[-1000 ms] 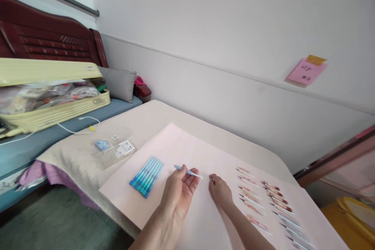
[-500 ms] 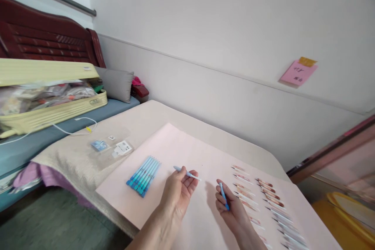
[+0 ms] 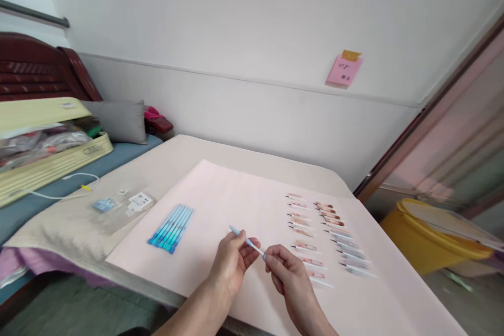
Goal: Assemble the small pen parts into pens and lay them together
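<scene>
- One light-blue pen (image 3: pixel 252 245) is right of the blue pen row (image 3: pixel 172 228).
- Left hand (image 3: pixel 231 261), right of that row, pinches its barrel.
- Right hand (image 3: pixel 288 273), farther right, has fingers closed around its lower end.

Brought right hand (image 3: pixel 289 273) in from well apart to just beside left hand (image 3: pixel 230 262), right at white end (image 3: pixel 258 250) of pale blue pen part (image 3: pixel 244 239). Rolled right hand over since half second ago, covering most of blue piece (image 3: pixel 264 256) then plain to see in grip. Tipped pen part more steeply. Turned camera rightward: cropped more of headboard (image 3: pixel 35 73) and yellow suitcase (image 3: pixel 39 114) at left edge; shifted pink note (image 3: pixel 344 71) leftward; brought far more of yellow bin (image 3: pixel 425 244) into view.
</scene>
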The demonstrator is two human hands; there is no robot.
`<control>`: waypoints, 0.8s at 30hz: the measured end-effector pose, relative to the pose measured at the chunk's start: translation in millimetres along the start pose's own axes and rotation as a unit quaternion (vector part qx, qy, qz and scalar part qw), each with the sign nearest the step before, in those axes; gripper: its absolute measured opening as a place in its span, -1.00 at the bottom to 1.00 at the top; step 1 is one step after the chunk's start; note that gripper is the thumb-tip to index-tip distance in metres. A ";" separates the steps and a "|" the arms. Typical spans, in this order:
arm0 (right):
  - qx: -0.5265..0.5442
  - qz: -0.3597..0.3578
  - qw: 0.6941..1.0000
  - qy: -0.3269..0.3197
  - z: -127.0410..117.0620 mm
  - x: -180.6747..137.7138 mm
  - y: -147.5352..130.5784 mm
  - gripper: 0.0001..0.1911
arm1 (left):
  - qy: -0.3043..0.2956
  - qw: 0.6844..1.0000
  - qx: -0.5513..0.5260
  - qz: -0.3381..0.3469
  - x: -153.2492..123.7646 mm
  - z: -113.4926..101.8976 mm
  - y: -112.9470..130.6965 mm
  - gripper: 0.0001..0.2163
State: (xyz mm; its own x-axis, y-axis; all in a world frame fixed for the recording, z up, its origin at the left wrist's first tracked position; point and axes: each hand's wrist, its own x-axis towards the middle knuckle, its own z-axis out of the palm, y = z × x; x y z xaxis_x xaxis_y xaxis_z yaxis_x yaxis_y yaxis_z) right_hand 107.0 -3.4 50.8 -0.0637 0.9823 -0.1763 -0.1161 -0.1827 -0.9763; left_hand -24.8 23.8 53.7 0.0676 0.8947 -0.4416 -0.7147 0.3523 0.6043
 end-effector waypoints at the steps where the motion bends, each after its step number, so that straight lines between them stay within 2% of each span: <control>1: -0.015 -0.004 1.000 0.007 -1.1 -0.1 1.3 -0.81 | -0.005 1.000 0.009 -0.001 -0.6 0.8 -3.9 -0.87; 6: -0.071 -0.041 0.995 0.050 -4.3 1.3 10.3 -0.86 | -0.013 0.999 0.042 0.005 -3.9 2.9 -21.0 -0.83; 10: -0.043 -0.050 0.995 0.072 -0.6 2.9 18.7 -0.82 | -0.026 0.996 0.078 0.020 -7.2 2.3 -32.0 -0.79; 15: 0.086 0.055 0.995 0.019 -0.2 2.7 23.9 -0.77 | -0.024 0.994 0.101 0.036 -6.0 -1.0 -38.5 -0.75; 18: 0.166 0.111 0.980 -0.013 -2.3 2.6 25.1 -0.75 | -0.017 0.993 0.111 0.032 -3.5 -4.4 -40.7 -0.73; 22: 0.216 0.154 0.964 -0.016 -4.3 3.6 24.9 -0.76 | -0.027 0.993 0.116 0.019 -2.3 -7.7 -39.4 -0.73; 24: 0.258 0.196 0.946 -0.025 -5.6 3.2 22.9 -0.80 | -0.038 0.993 0.110 0.019 -2.9 -7.5 -36.1 -0.75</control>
State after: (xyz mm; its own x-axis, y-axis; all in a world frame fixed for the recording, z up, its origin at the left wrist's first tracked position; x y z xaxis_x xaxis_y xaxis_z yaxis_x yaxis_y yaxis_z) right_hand 109.7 -4.2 27.2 -0.2478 0.8338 -0.4933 -0.5412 -0.5415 -0.6434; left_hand -4.4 6.4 28.2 0.1011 0.9237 -0.3696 -0.5488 0.3616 0.7537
